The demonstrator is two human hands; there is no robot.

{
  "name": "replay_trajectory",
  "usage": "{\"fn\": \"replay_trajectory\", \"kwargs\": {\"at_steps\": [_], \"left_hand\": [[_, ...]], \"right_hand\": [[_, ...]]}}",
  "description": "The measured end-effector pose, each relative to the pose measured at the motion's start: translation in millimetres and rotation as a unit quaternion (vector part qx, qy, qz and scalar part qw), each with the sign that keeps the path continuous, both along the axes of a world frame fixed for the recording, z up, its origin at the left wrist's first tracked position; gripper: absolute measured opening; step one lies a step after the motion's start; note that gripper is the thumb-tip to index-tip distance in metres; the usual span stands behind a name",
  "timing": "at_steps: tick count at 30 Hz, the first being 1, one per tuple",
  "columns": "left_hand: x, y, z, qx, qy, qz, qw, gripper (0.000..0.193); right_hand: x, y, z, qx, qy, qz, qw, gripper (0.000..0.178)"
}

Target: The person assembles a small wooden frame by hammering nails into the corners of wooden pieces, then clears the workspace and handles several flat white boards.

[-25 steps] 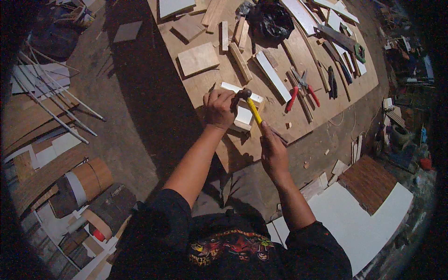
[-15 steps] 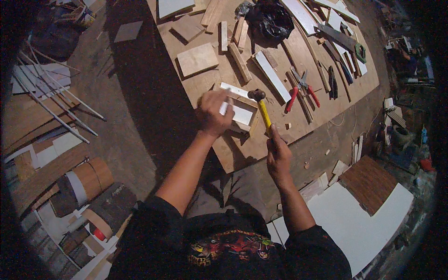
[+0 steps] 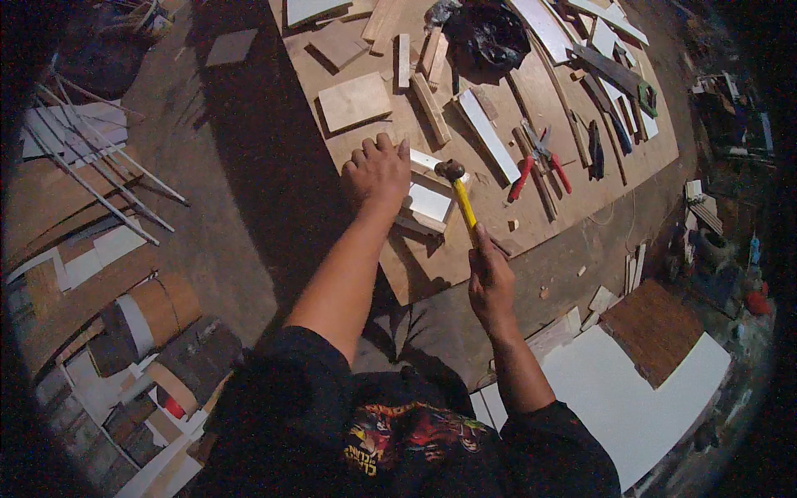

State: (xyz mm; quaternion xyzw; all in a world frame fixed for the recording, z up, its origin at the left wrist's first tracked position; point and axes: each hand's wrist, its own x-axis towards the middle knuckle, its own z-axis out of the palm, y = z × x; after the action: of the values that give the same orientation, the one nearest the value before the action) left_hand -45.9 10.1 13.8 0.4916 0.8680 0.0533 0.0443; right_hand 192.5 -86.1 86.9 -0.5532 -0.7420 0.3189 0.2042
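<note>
Head view: our right hand [image 3: 491,278] grasps yellow-handled hammer [image 3: 463,202], head over small wooden box [image 3: 430,202] on plywood tabletop [image 3: 418,267]. Left hand [image 3: 378,176] hides box's left end; cannot tell grip. We judge hammer head-heavy, box light, stiff: hold by side walls.

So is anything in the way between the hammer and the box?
Nothing visible. The right hand holds the hammer, and its head shows over the box's far side. The left hand covers the box's left end, clear of the head. I can't tell whether the head touches.
</note>
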Motion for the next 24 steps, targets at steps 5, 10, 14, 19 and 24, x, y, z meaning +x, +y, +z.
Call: {"fn": "replay_trajectory", "kwargs": {"at_steps": [5, 10, 14, 19, 24], "left_hand": [[-3.2, 2.5, -1.0, -0.012, -0.009, 0.009, 1.000, 0.047], [-6.5, 4.4, -6.1, -0.027, -0.033, 0.004, 0.999, 0.048], [-5.4, 5.4, -9.2, -0.022, -0.024, 0.015, 0.999, 0.048], [-5.8, 3.8, -5.5, -0.031, -0.034, 0.006, 0.999, 0.047], [-4.5, 3.7, -9.0, -0.015, -0.031, 0.010, 0.999, 0.047]], "right_hand": [[-9.7, 6.2, 6.6, 0.006, 0.006, 0.013, 1.000, 0.053], [-13.2, 1.0, 10.6, 0.020, -0.029, 0.015, 0.999, 0.053], [-14.3, 2.0, -2.7, -0.066, -0.083, 0.027, 0.994, 0.056], [-12.1, -4.7, -6.3, 0.058, -0.039, 0.029, 0.997, 0.061], [-17.0, -5.8, -13.2, 0.021, -0.055, 0.030, 0.998, 0.059]]}}
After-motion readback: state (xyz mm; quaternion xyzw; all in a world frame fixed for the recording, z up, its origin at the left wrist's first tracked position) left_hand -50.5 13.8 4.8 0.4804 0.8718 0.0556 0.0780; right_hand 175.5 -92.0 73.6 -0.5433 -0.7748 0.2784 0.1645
